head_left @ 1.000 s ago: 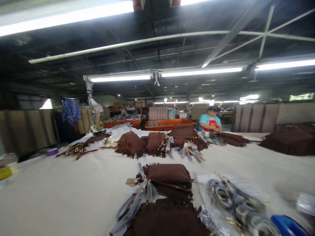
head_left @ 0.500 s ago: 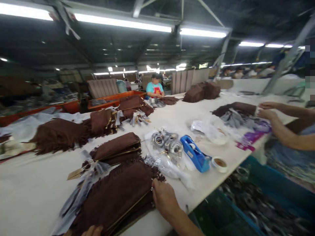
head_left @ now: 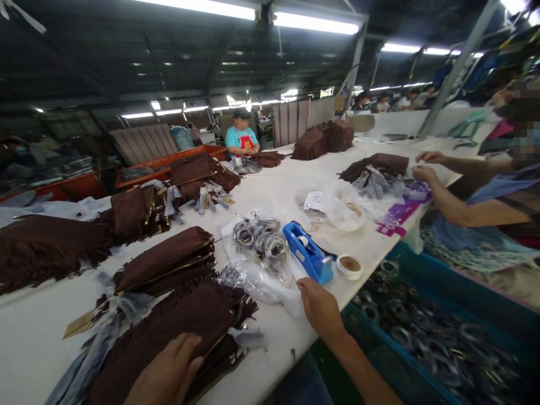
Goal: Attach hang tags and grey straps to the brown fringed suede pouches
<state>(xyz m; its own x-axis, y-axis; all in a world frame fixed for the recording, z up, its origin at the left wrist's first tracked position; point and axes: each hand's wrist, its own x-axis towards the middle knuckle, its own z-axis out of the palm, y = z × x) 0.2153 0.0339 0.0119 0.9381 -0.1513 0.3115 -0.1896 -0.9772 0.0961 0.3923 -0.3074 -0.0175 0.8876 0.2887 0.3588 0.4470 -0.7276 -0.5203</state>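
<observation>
Edges and small print
The left hand (head_left: 169, 368) is cut off at the wrist, hiding some of the fringed brown pouches (head_left: 169, 323); whether the right hand (head_left: 318, 304) grips the plastic bag (head_left: 268, 287) is unclear; print on the white label (head_left: 313, 201) is illegible.

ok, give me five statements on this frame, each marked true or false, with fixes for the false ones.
1. The left hand is over the nearest brown fringed stack. True.
2. The blue tape dispenser is on the white table. True.
3. The right hand is gripping that dispenser. False: its fingertips are at the clear plastic, short of the dispenser.
4. The teal bin holds ring-shaped pieces. True.
5. The person across the table is dressed all in black. False: a red apron shows over a turquoise top.
</observation>
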